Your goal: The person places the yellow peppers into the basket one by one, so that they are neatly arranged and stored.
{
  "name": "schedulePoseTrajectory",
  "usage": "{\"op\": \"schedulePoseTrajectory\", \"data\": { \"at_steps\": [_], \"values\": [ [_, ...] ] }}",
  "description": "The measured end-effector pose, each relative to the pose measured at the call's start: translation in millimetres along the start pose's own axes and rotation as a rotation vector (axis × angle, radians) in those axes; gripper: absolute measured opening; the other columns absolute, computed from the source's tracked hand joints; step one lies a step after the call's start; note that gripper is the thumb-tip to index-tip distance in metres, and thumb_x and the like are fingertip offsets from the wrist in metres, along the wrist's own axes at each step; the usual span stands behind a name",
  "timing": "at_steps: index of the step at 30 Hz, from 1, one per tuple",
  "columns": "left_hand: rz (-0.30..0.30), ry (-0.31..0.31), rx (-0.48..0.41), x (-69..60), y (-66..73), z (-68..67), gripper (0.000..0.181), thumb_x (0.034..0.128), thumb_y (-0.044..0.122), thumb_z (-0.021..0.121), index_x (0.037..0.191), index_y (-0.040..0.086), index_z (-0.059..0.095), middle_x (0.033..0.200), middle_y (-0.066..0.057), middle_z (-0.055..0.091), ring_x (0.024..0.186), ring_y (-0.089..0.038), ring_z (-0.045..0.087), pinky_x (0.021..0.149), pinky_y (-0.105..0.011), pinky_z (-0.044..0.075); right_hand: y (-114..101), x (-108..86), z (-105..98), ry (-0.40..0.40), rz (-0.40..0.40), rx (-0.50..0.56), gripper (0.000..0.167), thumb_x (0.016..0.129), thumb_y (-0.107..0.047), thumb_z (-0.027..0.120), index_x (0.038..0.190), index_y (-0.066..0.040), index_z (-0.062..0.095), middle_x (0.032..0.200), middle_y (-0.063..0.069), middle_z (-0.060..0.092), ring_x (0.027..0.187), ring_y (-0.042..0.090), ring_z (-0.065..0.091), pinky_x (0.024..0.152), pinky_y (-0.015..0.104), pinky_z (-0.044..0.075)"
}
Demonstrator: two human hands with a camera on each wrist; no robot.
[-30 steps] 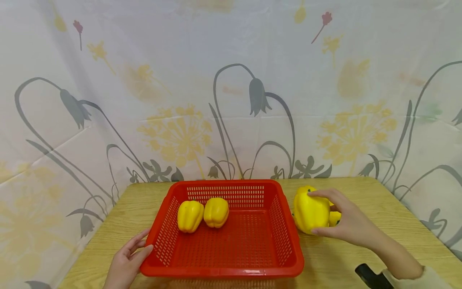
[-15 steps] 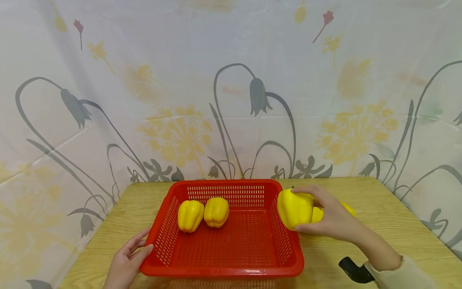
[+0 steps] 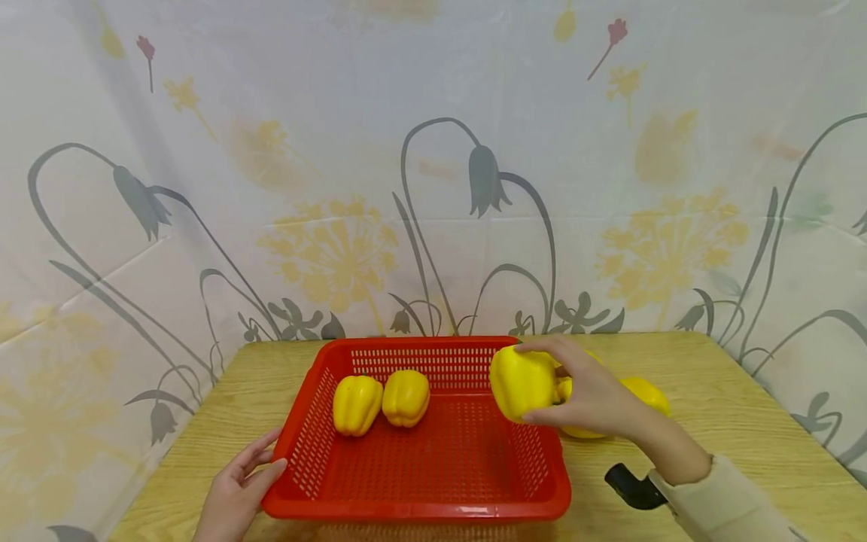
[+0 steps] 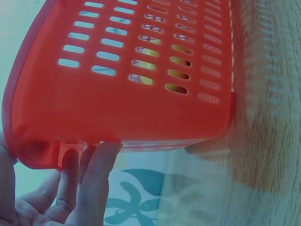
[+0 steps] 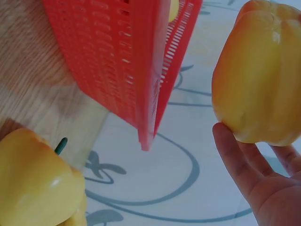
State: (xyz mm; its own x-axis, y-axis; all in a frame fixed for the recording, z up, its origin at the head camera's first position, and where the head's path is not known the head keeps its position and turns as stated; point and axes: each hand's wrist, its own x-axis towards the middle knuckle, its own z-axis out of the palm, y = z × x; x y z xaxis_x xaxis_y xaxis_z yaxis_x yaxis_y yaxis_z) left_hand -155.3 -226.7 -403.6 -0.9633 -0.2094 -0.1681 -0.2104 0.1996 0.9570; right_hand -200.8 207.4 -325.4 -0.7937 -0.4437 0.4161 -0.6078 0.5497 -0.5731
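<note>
My right hand [image 3: 596, 395] holds a yellow bell pepper [image 3: 520, 384] between thumb and fingers, over the right rim of the red basket [image 3: 416, 510]. In the right wrist view the held pepper [image 5: 258, 75] is raised beside the basket wall [image 5: 101, 52], fingers [image 5: 235, 162] against its end. Two other yellow peppers, one [image 3: 357, 406] left of the other [image 3: 406, 399], lie inside the basket at its left. With thumb and fingers, my left hand [image 3: 237, 489] grips the basket's left rim; the left wrist view shows its fingers [image 4: 96, 181] at the rim corner.
Right of the basket, more yellow peppers [image 3: 646, 394] sit on the wooden table [image 3: 691, 361], partly behind my right hand. A black curved object [image 3: 635, 488] is by the right sleeve. A flower-patterned cloth [image 3: 433, 248] stands behind the table.
My right hand has moved left with its pepper, from beside the basket to over its right rim, uncovering peppers on the table. The left hand and basket have not visibly moved.
</note>
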Motion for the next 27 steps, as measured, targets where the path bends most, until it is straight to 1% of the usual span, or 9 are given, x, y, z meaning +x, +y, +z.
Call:
{"op": "schedulePoseTrajectory", "data": {
  "at_steps": [6, 10, 14, 19, 24, 27],
  "values": [
    [-0.001, 0.001, 0.004, -0.6, -0.2, -0.2, 0.063, 0.0876, 0.022, 0.067, 0.141, 0.003, 0.04, 0.109, -0.013, 0.055, 0.085, -0.016, 0.064, 0.069, -0.034, 0.055, -4.0, 13.3, 6.1, -0.024, -0.016, 0.024, 0.07, 0.066, -0.036, 0.085, 0.125, -0.023, 0.05, 0.124, -0.001, 0.048, 0.107, 0.019, 0.047, 0.08, 0.04, 0.049],
    [0.0, 0.0, 0.004, -0.7, 0.0, -0.1, 0.063, 0.0874, 0.023, 0.067, 0.141, 0.002, 0.039, 0.11, -0.013, 0.055, 0.085, -0.016, 0.064, 0.068, -0.034, 0.055, -6.4, 21.0, 11.7, -0.041, -0.023, 0.028, 0.07, 0.067, -0.039, 0.083, 0.125, -0.022, 0.05, 0.124, 0.001, 0.048, 0.106, 0.021, 0.047, 0.081, 0.042, 0.048],
    [0.002, 0.001, -0.007, -0.5, 0.2, -0.1, 0.062, 0.0876, 0.021, 0.067, 0.141, 0.003, 0.039, 0.108, -0.012, 0.055, 0.084, -0.015, 0.064, 0.068, -0.034, 0.055, -9.9, 27.5, 16.9, -0.047, -0.021, 0.017, 0.071, 0.065, -0.041, 0.084, 0.125, -0.024, 0.049, 0.125, -0.001, 0.048, 0.106, 0.021, 0.047, 0.083, 0.043, 0.046],
    [0.003, -0.002, -0.012, -0.2, -0.6, -0.6, 0.063, 0.0877, 0.021, 0.067, 0.141, 0.002, 0.039, 0.108, -0.012, 0.055, 0.084, -0.015, 0.064, 0.068, -0.034, 0.055, -14.7, 35.9, 22.5, -0.061, -0.019, 0.02, 0.072, 0.064, -0.039, 0.085, 0.126, -0.025, 0.05, 0.127, -0.002, 0.047, 0.107, 0.02, 0.046, 0.084, 0.042, 0.045],
    [0.005, 0.004, -0.016, -0.4, -0.6, 0.0, 0.062, 0.0877, 0.02, 0.067, 0.141, 0.002, 0.04, 0.107, -0.011, 0.055, 0.083, -0.014, 0.064, 0.068, -0.033, 0.055, -18.6, 43.3, 27.5, -0.084, -0.011, 0.029, 0.073, 0.064, -0.035, 0.085, 0.127, -0.024, 0.049, 0.127, -0.002, 0.046, 0.103, 0.019, 0.047, 0.083, 0.043, 0.046],
    [0.005, 0.01, -0.018, -0.8, -0.3, 0.1, 0.061, 0.0879, 0.018, 0.066, 0.14, 0.003, 0.04, 0.107, -0.011, 0.055, 0.083, -0.013, 0.064, 0.068, -0.032, 0.055, -20.3, 48.3, 31.7, -0.088, -0.008, 0.033, 0.072, 0.064, -0.034, 0.086, 0.126, -0.023, 0.049, 0.127, -0.001, 0.046, 0.1, 0.019, 0.049, 0.081, 0.042, 0.047]
  ]
}}
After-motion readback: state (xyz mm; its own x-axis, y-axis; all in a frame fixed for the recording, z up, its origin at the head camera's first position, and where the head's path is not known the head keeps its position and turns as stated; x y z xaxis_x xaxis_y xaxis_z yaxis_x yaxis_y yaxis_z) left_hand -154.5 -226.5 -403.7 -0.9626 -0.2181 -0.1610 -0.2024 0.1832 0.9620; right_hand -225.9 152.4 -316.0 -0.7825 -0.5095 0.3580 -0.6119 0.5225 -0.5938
